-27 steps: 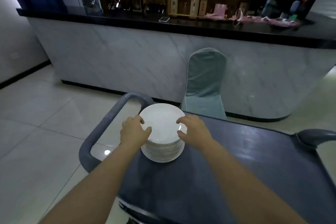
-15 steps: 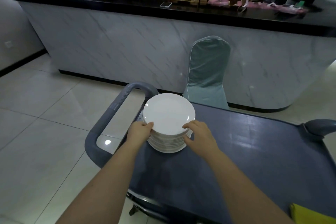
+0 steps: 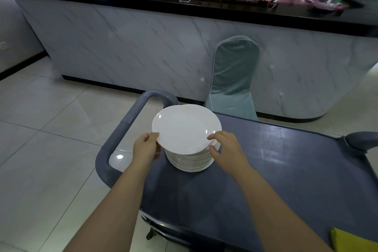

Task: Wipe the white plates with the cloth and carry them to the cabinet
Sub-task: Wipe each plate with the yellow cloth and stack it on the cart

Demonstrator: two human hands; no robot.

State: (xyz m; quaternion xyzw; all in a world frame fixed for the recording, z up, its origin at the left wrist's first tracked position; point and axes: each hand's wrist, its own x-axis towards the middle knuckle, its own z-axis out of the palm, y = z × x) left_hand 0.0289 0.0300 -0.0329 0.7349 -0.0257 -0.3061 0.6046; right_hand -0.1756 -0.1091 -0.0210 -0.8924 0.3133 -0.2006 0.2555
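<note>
Plates (image 3: 190, 159) sit stacked at the cart's (image 3: 286, 170) handle end, and the top plate (image 3: 184, 129) has now tilted up off them, left hand (image 3: 146, 148) and right hand (image 3: 227, 147) pinching its edges, ready for the yellow cloth (image 3: 351, 240) at the cart's near corner.

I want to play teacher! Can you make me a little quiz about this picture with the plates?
1. True or false: both hands touch the top plate.
2. What do the stacked plates stand on: A the floor, B the cart, C the counter?
3. What colour is the cloth at the cart's near right corner?

Key: 1 true: the left hand and right hand hold its rim. 2 B. 3 yellow.
</note>
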